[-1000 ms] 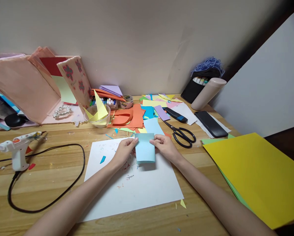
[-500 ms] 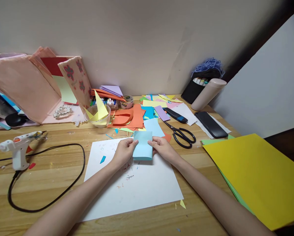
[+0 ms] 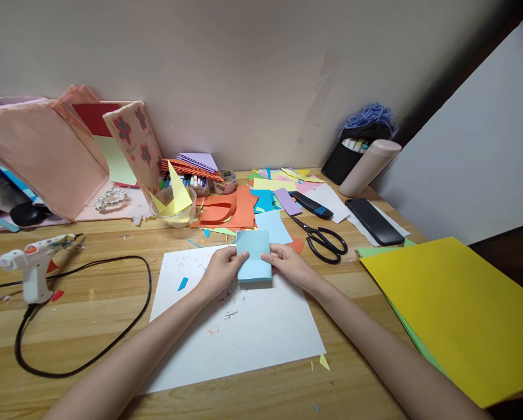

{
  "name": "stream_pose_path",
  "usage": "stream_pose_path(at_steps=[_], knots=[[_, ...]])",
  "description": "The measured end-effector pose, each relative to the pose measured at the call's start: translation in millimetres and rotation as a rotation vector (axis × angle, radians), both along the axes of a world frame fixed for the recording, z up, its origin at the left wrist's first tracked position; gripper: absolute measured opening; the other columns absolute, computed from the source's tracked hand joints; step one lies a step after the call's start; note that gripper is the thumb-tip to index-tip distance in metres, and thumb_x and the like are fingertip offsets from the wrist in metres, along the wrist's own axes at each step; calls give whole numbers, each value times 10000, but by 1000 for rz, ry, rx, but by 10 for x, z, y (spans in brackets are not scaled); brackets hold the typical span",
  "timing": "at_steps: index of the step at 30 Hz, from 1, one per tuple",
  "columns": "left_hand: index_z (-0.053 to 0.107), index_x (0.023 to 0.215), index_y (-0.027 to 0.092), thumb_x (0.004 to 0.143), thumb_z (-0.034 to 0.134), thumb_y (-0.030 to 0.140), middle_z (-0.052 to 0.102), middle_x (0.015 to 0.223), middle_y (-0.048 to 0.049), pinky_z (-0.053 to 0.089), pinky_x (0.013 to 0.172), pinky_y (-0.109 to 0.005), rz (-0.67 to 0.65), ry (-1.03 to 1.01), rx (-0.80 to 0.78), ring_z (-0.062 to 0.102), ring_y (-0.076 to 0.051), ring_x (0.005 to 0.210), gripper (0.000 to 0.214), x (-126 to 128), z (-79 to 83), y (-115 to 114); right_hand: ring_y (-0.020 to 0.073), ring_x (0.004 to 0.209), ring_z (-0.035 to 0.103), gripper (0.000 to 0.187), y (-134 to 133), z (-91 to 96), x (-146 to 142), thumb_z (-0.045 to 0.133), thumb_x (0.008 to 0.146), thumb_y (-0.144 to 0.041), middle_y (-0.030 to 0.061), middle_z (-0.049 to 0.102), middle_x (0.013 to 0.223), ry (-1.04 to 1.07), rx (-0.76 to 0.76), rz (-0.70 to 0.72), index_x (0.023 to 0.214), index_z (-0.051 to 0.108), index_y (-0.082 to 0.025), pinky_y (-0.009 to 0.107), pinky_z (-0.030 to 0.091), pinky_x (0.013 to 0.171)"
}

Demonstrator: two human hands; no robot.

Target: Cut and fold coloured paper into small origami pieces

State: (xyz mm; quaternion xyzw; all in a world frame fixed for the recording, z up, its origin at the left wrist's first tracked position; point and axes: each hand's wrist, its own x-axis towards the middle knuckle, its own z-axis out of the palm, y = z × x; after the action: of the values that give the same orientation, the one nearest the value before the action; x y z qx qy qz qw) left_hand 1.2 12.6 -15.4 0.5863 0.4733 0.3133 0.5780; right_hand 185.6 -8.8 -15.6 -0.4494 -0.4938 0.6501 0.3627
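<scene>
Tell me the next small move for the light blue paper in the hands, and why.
Probably lower the light blue paper onto the white sheet: the left hand and right hand hold it by opposite sides, and the shadow below its near edge suggests it is slightly raised.

A wooden table (image 3: pixel 95 315) carries a white sheet (image 3: pixel 261 338), glue gun (image 3: pixel 36 271) and black scissors (image 3: pixel 310 231).

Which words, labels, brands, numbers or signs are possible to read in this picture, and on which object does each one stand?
No text is readable.
Tape roll: dark label, too small to read.
Flowered pink panel: faint marks, too small to identify as writing.
White paper sheet: coloured marks, no legible words.
Light-blue paper in both hands: no visible text.
</scene>
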Motion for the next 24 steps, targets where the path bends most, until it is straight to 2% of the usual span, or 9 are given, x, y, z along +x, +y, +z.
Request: stream_pose_path(at_steps=[4,7,12,15,17,20,22,24], knots=[[601,705,119,737,516,476,572,607,-10,356,488,-220,74,98,81,497,-140,555,368,5,-11,-3,134,630,572,268,3,38,1,586,754,-373,7,612,699,-92,43,76,876,582,-134,232,435,568],[600,719,121,753,497,471,563,612,-11,360,502,-222,104,147,127,492,-145,574,366,14,-22,-21,128,598,574,253,1,47,-12,563,766,-378,5,608,677,-92,59,67,832,572,-134,230,439,554],[575,713,135,791,464,442,537,632,-1,358,518,-212,135,153,215,463,-132,599,336,22,-39,-57,145,562,630,313,-18,54,-14,509,800,-424,35,654,598,-97,5,150,907,532,-131,203,435,490],[548,685,141,803,456,438,515,619,8,358,515,-210,140,126,225,465,-125,591,332,24,-29,-69,122,460,599,319,-22,51,-25,503,800,-436,12,621,484,-124,-9,139,892,518,-131,171,399,423],[544,737,144,802,467,435,525,643,9,375,509,-215,107,75,185,492,-122,572,308,29,-11,-74,105,410,567,318,-18,39,-40,498,801,-440,0,604,453,-136,2,84,876,518,-131,162,382,399],[531,897,152,796,489,413,572,756,-10,434,522,-243,-16,-25,98,549,-122,533,282,37,18,-80,95,405,553,322,-9,23,-50,489,805,-445,9,617,484,-126,45,21,859,515,-129,173,399,411],[516,931,155,797,494,395,577,772,-13,457,527,-261,-49,-42,87,565,-119,494,276,40,27,-85,102,458,578,308,-7,22,-40,521,791,-427,27,648,555,-103,58,56,879,509,-132,188,429,452],[511,897,155,797,494,389,554,717,8,464,515,-261,-23,-37,99,557,-109,451,255,42,25,-90,110,512,597,291,-8,26,-23,564,770,-388,39,667,608,-97,54,113,901,508,-135,202,451,496]])
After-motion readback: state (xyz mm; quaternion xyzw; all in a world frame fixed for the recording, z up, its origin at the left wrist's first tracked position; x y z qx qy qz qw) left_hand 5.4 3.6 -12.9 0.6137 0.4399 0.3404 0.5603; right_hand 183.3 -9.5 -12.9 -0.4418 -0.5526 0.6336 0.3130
